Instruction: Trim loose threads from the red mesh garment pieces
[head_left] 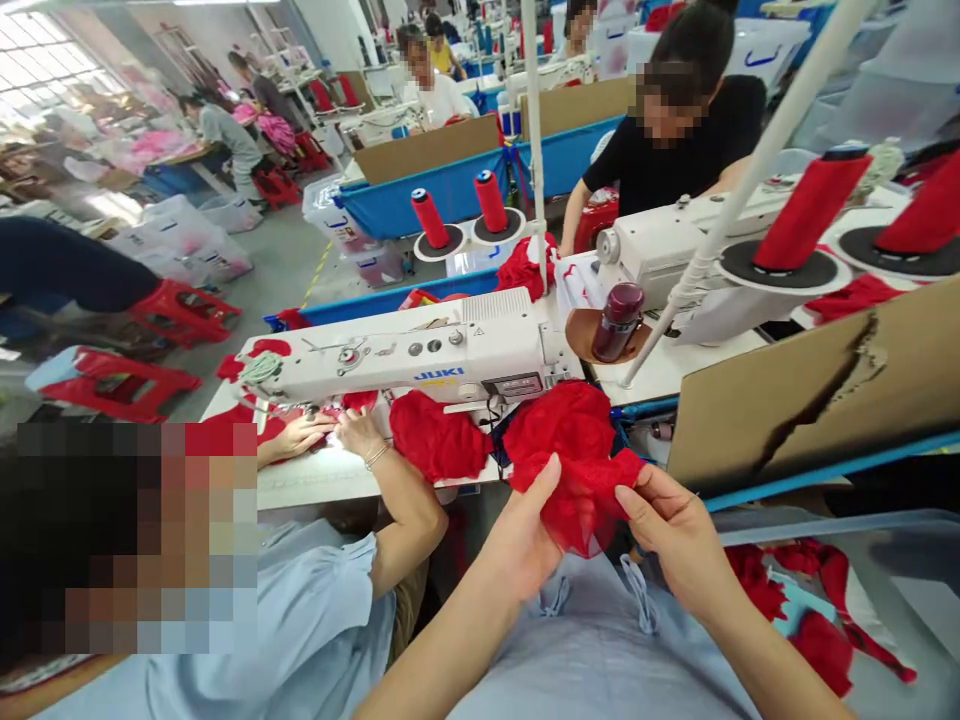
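In front of my body I hold up a piece of sheer red fabric (577,505). My left hand (529,530) grips its left side, with the thumb on top and the other fingers hidden behind the cloth. On the other side, my right hand (667,525) pinches the edge between thumb and fingers. Just beyond it lies a bunched red fabric pile (562,425) at the table's end. A second red bundle (435,437) sits to its left, beside the arm of a co-worker.
A co-worker in light blue (300,610) sits at the left, hands under a JUKI sewing machine (405,350). A dark red bottle (619,320) stands behind the machine. At right are a cardboard panel (825,370) and a clear bin (885,525) holding red pieces. Thread cones (814,210) stand farther back.
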